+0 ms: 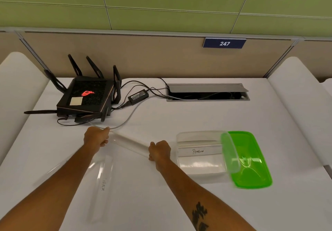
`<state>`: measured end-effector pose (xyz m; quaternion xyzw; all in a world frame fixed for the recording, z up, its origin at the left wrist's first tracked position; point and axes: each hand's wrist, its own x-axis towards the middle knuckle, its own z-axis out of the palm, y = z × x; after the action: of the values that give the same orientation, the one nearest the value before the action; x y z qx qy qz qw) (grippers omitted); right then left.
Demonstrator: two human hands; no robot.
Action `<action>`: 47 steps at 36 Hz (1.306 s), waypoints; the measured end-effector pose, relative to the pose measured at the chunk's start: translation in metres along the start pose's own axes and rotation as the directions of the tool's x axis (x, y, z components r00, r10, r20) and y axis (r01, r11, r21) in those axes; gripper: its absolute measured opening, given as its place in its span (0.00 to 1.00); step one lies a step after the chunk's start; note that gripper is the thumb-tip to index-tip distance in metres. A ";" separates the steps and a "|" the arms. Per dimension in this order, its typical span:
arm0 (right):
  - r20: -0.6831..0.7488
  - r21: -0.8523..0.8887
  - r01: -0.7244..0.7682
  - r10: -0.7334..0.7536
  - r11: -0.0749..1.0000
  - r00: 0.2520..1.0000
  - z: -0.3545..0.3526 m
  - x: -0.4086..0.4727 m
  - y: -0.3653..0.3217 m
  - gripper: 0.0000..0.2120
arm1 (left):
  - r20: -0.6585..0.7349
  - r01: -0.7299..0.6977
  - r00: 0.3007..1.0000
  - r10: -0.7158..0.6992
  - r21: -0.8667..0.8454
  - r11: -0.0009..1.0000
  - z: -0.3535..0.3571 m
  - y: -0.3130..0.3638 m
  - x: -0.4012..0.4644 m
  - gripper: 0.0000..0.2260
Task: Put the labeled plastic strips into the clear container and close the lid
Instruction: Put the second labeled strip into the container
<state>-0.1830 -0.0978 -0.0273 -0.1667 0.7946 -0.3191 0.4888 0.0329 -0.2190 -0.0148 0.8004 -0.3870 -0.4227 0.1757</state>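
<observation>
A clear plastic strip (129, 143) stretches between my two hands above the white table. My left hand (97, 136) grips its far left end and my right hand (159, 151) grips its right end. A second clear strip (102, 185) marked "TIGER" lies on the table between my forearms. Another faint strip (53, 170) lies partly under my left forearm. The clear container (181, 137) stands open to the right of my right hand, with a strip labeled "PENGUIN" (198, 151) inside. Its green lid (251, 160) lies under the container's right side.
A black router (86, 97) with antennas sits at the back left, with a power adapter (138, 95) and cables trailing to an open cable hatch (206, 92) in the table (215, 119). A grey cable (125, 121) curves close to my left hand. Padded partitions flank both sides.
</observation>
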 end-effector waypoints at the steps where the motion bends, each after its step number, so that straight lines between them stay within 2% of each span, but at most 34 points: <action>1: -0.004 0.003 -0.010 0.010 1.000 1.000 0.001 0.001 0.000 0.14 | 0.008 -0.001 1.000 0.001 -0.008 1.000 0.000 0.000 0.003 0.15; 5: -0.003 0.043 -0.062 0.062 0.997 0.998 0.005 0.004 -0.003 0.12 | 0.068 0.003 0.998 -0.002 -0.016 1.000 0.002 0.001 0.013 0.15; 8: 0.007 0.086 -0.103 0.103 0.991 0.995 0.005 0.005 -0.007 0.07 | 0.112 0.010 0.994 -0.009 -0.013 1.000 0.004 0.003 0.015 0.11; 12: 0.026 0.116 -0.144 0.142 0.983 0.990 0.003 0.005 -0.011 0.07 | 0.140 0.024 0.990 -0.022 -0.016 1.000 0.006 0.004 0.017 0.07; 17: 0.008 0.136 -0.117 0.117 0.984 0.993 0.001 0.007 -0.013 0.06 | 0.147 0.018 0.989 -0.019 0.005 1.000 0.006 0.006 0.014 0.05; 23: -0.003 0.054 0.041 -0.041 0.998 0.999 -0.003 -0.002 -0.015 0.24 | 0.153 -0.038 0.988 0.038 -0.004 0.999 -0.004 0.003 0.000 0.10; 28: -0.048 -0.129 0.284 -0.291 0.950 0.955 -0.014 -0.012 -0.021 0.20 | 0.087 -0.174 0.980 0.177 -0.041 0.984 -0.015 -0.003 -0.018 0.11; 34: -0.048 -0.283 0.477 -0.510 0.832 0.859 -0.038 -0.027 -0.033 0.18 | -0.020 -0.420 0.906 0.423 0.085 0.904 -0.027 -0.007 -0.050 0.14; 40: -0.036 -0.362 0.593 -0.646 0.719 0.762 -0.081 -0.033 -0.039 0.18 | -0.053 -0.493 0.861 0.506 0.158 0.856 -0.020 0.004 -0.098 0.14; 47: -0.066 -0.400 0.634 -0.711 0.661 0.700 -0.133 -0.029 -0.040 0.17 | 0.026 -0.573 0.812 0.583 0.219 0.790 0.003 0.015 -0.139 0.14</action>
<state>-0.2888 -0.0647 0.0614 -0.4978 0.7667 -0.3484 0.2075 -0.0245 -0.1217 0.0677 0.6668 -0.6528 -0.2870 0.2166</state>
